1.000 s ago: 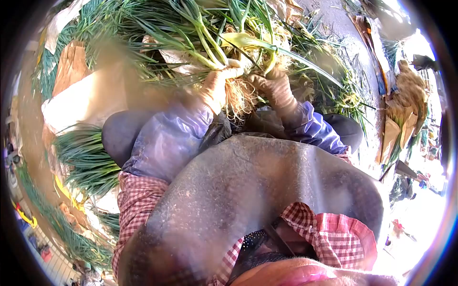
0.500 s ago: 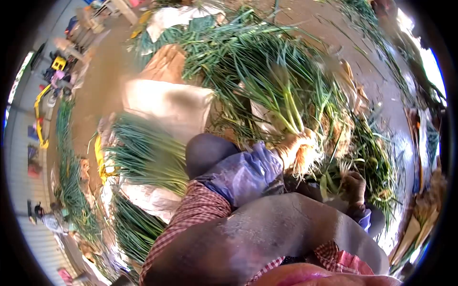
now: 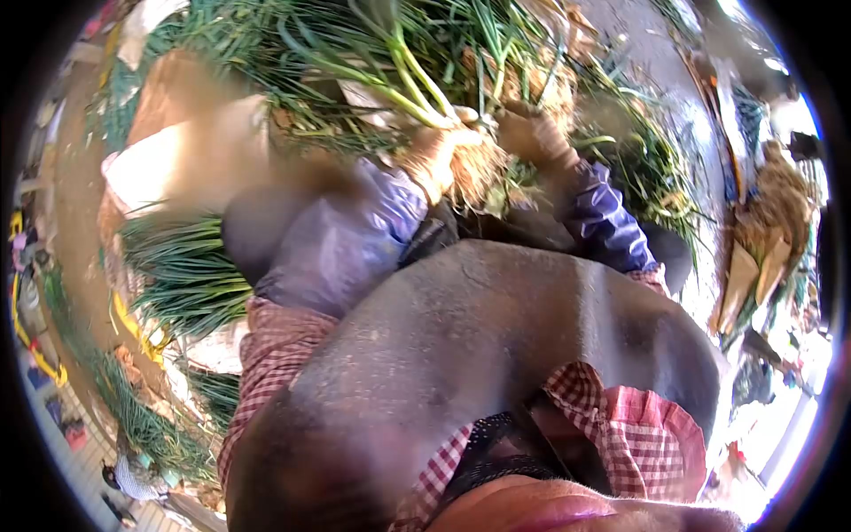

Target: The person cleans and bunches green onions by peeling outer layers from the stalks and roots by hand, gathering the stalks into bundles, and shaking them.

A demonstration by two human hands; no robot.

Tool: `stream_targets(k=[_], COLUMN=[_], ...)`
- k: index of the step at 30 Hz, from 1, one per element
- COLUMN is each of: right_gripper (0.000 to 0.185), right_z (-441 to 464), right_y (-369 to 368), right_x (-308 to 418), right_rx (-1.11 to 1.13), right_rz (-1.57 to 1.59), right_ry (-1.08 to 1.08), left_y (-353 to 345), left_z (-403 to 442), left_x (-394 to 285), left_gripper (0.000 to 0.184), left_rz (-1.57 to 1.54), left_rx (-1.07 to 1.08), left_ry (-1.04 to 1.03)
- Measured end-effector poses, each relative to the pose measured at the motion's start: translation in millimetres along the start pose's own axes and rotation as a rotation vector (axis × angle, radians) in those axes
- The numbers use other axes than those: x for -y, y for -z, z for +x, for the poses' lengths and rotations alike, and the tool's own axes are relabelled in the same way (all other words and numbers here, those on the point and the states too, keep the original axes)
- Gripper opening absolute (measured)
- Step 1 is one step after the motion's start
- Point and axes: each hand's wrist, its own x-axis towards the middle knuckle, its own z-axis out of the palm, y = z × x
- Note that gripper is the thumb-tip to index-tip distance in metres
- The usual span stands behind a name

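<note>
Up from the lap, the right hand [image 3: 534, 137] has risen to sit just beside the left hand [image 3: 436, 158], and the view itself has swung round. Left fingers are clenched around the bases of a few green onions [image 3: 415, 75], their leaves fanning forward and the roots [image 3: 479, 168] hanging just below the grip. Right fingers curl close to those bases; whether they pinch anything, I cannot tell. These onions are held off the floor [image 3: 634, 44], above the near edge of a heap of greens [image 3: 239, 44]. To the left lies a separate bundle [image 3: 186, 275], with a pale sheet [image 3: 217, 348] showing along its near edge. The step in hand seems to be close two-handed handling at the root end; the next move calls for a steady left hold and precise right fingers.
</note>
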Motion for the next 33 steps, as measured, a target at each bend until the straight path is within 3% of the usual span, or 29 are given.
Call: stream_targets(k=[2, 3, 4, 5, 6, 9, 11, 12, 14, 16, 17, 18, 20, 21, 23, 24, 25, 26, 29, 31, 32, 33], right_gripper=[0.020, 0.019, 0.019, 0.021, 0.020, 0.019, 0.019, 0.019, 0.019, 0.018, 0.021, 0.026, 0.047, 0.058, 0.056, 0.059, 0.066, 0.068, 0.042, 0.031, 0.033, 0.037], right_z=[-8, -17, -16, -15, -21, -32, -45, -53, -65, -68, -65, -63, -48, -40, -24, -21, -24, -27, -60, -79, -61, -51], right_y=[-1, -2, 2, 5, 2, 5, 5, 5, 6, 4, 15, 26, 20, 18, 4, 7, 23, 43, 148, 205, 204, 196], right_x=[15, 36, 24, 12, 9, 11, 41, 47, 58, 73, 42, 10, 15, 18, 6, 7, -39, -59, -138, -175, -161, -143], right_rx=[0.064, 0.049, 0.146, 0.101, 0.091, 0.161, 0.225, 0.297, 0.423, 0.526, 0.447, 0.350, 0.324, 0.314, 0.404, 0.531, 0.559, 0.606, 0.506, 0.421, 0.704, 0.729], right_rz=[-0.293, -0.116, -0.517, -0.915, -0.755, -0.659, -0.371, -0.277, -0.212, -0.400, -0.511, -0.632, -0.840, -0.944, -1.181, -1.272, -1.394, -1.400, -1.283, -1.193, -1.261, -1.122], right_ry=[0.122, -0.227, 0.105, 0.467, 0.402, 0.232, 0.128, 0.077, -0.014, -0.141, 0.002, 0.135, 0.114, 0.102, -0.041, -0.013, 0.016, -0.259, -0.455, -0.396, -0.237, -0.114], left_y=[-1, 0, -2, -3, -2, -5, -8, -5, 7, 6, 3, 4, 17, 0, 2, -6, 3, 37, -28, -21, -21, -22], left_z=[1, 3, 3, 4, 5, 1, -2, 1, 13, 12, 10, 10, 18, 4, 9, -2, -5, 10, -34, -30, -28, -26], left_x=[1, 4, 6, 8, 8, 11, 11, 16, 12, 0, -3, -2, 10, 0, 3, -4, -9, 11, -43, -42, -41, -41], left_gripper=[0.025, 0.024, 0.023, 0.023, 0.023, 0.022, 0.022, 0.021, 0.021, 0.021, 0.020, 0.020, 0.022, 0.026, 0.026, 0.028, 0.033, 0.035, 0.061, 0.072, 0.071, 0.070], left_rz=[0.047, 0.070, 0.116, 0.110, 0.143, 0.203, 0.366, 0.329, 0.242, 0.154, 0.261, 0.123, -0.021, -0.114, -0.191, -0.239, -0.348, -0.108, -0.310, -0.264, -0.245, -0.227], left_rx=[-0.060, -0.065, -0.098, -0.098, -0.116, -0.170, -0.140, -0.050, -0.078, -0.107, -0.217, -0.177, -0.052, -0.160, 0.130, 0.108, 0.444, 0.551, 0.707, 0.634, 0.625, 0.615], left_ry=[-0.002, -0.022, -0.071, -0.064, -0.074, -0.143, -0.192, -0.243, -0.211, -0.167, -0.142, -0.051, 0.048, 0.248, 0.330, 0.318, 0.418, -0.037, 0.257, 0.179, 0.209, 0.239])
